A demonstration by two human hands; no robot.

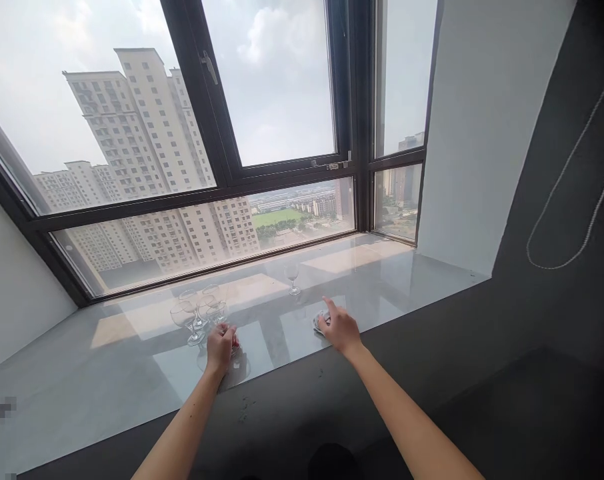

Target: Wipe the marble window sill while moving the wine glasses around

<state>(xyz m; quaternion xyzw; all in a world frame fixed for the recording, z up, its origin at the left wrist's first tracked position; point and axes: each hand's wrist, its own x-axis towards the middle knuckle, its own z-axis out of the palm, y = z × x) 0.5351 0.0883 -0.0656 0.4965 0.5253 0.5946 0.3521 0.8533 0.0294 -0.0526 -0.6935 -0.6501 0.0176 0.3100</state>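
My left fingers (227,333) curled, can't tell around what; clear round stemmed glasses (197,312) just beyond. My right fingers (331,307) hold crumpled whitish cloth (318,325).

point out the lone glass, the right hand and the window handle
Lone glass (292,272): head view, on its bowl.
Right hand (343,329): head view, on its back.
Window handle (210,68): head view, on its lever.

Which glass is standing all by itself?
The stemmed glass beyond the right hand. It stands apart to the right, while the other glasses bunch together near the left hand.
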